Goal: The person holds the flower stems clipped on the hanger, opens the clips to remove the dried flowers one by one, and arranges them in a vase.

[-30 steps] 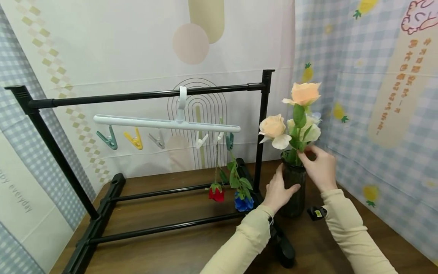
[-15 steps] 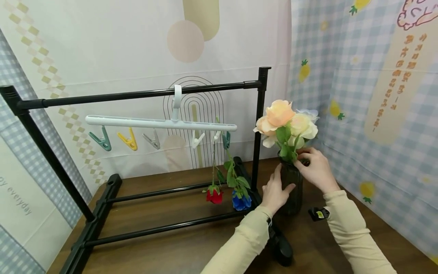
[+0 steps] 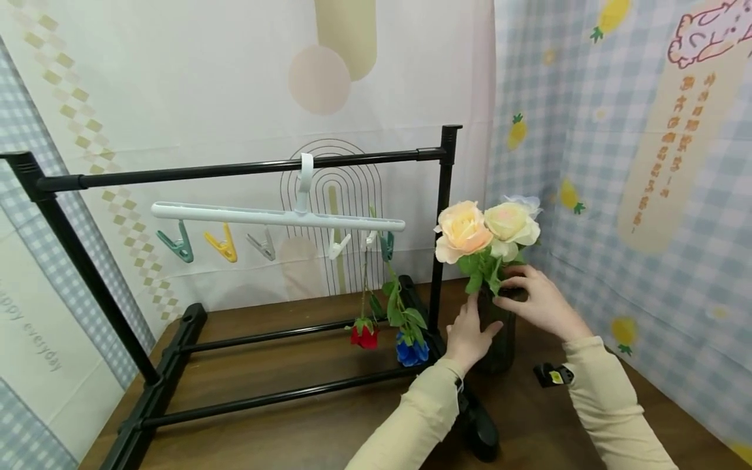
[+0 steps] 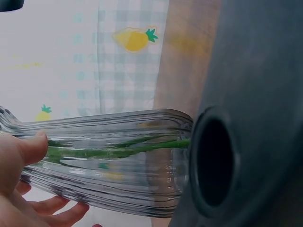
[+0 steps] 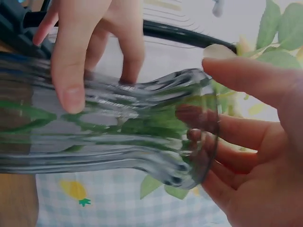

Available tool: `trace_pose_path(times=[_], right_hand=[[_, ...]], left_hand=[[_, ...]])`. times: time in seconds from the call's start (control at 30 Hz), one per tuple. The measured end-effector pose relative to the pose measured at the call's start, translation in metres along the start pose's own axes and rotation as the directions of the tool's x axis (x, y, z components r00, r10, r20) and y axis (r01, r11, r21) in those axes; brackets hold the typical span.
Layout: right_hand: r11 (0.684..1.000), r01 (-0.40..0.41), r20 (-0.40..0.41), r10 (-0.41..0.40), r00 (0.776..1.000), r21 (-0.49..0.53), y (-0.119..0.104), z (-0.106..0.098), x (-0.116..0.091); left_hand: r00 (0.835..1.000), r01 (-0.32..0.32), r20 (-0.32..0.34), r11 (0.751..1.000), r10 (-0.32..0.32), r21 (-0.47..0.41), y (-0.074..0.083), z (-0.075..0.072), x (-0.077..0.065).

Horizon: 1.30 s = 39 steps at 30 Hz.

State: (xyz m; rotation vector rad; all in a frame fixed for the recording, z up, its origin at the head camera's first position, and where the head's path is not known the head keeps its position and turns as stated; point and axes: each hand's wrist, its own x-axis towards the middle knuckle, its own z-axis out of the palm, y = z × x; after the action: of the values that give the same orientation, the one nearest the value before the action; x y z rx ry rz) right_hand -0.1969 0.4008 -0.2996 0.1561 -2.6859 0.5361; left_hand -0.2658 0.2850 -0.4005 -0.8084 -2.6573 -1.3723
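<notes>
A ribbed glass vase (image 5: 109,137) stands on the table at the right of the head view, looking dark there. My left hand (image 3: 472,336) holds its side, with thumb and fingers on opposite sides of the glass. At the mouth, my right hand (image 3: 537,300) has its thumb and fingers around the rim. A peach rose (image 3: 462,230), a cream rose (image 3: 511,225) and a pale bluish bloom (image 3: 525,204) rise from the vase. Green stems (image 4: 118,149) show through the glass. Neither hand visibly pinches a stem.
Left of the vase stands a black rack (image 3: 247,170). Its white hanger (image 3: 276,217) bears several clips, with a red rose (image 3: 365,335) and a blue flower (image 3: 412,351) hanging upside down. The rack's foot (image 3: 482,431) lies close to my left forearm. Patterned cloth (image 3: 593,196) borders the right side.
The peach rose has sunk into the vase and tilted left, settling beside the cream one. My right hand has moved slightly down to the rim. My left hand keeps holding the vase.
</notes>
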Motion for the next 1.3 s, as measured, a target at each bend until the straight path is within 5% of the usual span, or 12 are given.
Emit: trace_pose_path(times=[0.33, 0.47, 0.53, 0.6, 0.67, 0.73, 0.8, 0.87, 0.97, 1.03, 1.13, 1.3], right_hand=[[0.998, -0.06, -0.124, 0.057, 0.991, -0.024, -0.025, 0.001, -0.033], [0.998, -0.057, -0.116, 0.053, 0.992, -0.031, -0.036, 0.004, -0.043], [0.999, -0.024, -0.11, 0.021, 0.994, -0.025, -0.043, 0.007, -0.043], [1.0, 0.027, -0.103, -0.027, 0.994, -0.008, -0.051, 0.013, -0.04], [0.996, 0.084, -0.087, -0.083, 0.993, 0.014, -0.06, 0.023, -0.033], [0.988, 0.139, -0.054, -0.136, 0.989, 0.072, -0.068, 0.034, -0.023], [0.974, 0.175, -0.01, -0.175, 0.984, 0.142, -0.077, 0.047, -0.009], [0.954, 0.192, 0.039, -0.206, 0.978, 0.229, -0.086, 0.06, 0.008], [0.919, 0.15, 0.126, -0.208, 0.97, 0.364, -0.1, 0.077, 0.034], [0.897, 0.097, 0.184, -0.193, 0.964, 0.431, -0.108, 0.086, 0.05], [0.871, -0.007, 0.263, -0.141, 0.954, 0.492, -0.119, 0.098, 0.069], [0.823, -0.126, 0.315, -0.067, 0.947, 0.553, -0.135, 0.109, 0.09]], left_hand=[[0.999, 0.028, 0.017, 0.999, -0.027, -0.041, 0.002, -0.013, -0.006], [0.999, -0.002, -0.052, 0.986, -0.007, -0.164, 0.0, -0.045, -0.016], [0.989, -0.058, -0.146, 0.952, 0.014, -0.299, -0.002, -0.067, -0.02], [0.959, -0.135, -0.283, 0.895, 0.011, -0.425, -0.006, -0.091, -0.024], [0.9, -0.225, -0.436, 0.843, -0.012, -0.488, -0.013, -0.116, -0.025], [0.827, -0.265, -0.558, 0.835, -0.06, -0.483, -0.023, -0.139, -0.023], [0.793, -0.215, -0.597, 0.858, -0.126, -0.466, -0.035, -0.157, -0.019], [0.813, -0.124, -0.551, 0.87, -0.186, -0.477, -0.049, -0.169, -0.015], [0.893, 0.02, -0.376, 0.858, -0.246, -0.514, -0.067, -0.176, -0.01], [0.927, 0.081, -0.272, 0.843, -0.26, -0.532, -0.077, -0.177, -0.01], [0.944, 0.116, -0.196, 0.823, -0.266, -0.556, -0.086, -0.177, -0.013], [0.952, 0.095, -0.189, 0.819, -0.242, -0.566, -0.095, -0.181, -0.019]])
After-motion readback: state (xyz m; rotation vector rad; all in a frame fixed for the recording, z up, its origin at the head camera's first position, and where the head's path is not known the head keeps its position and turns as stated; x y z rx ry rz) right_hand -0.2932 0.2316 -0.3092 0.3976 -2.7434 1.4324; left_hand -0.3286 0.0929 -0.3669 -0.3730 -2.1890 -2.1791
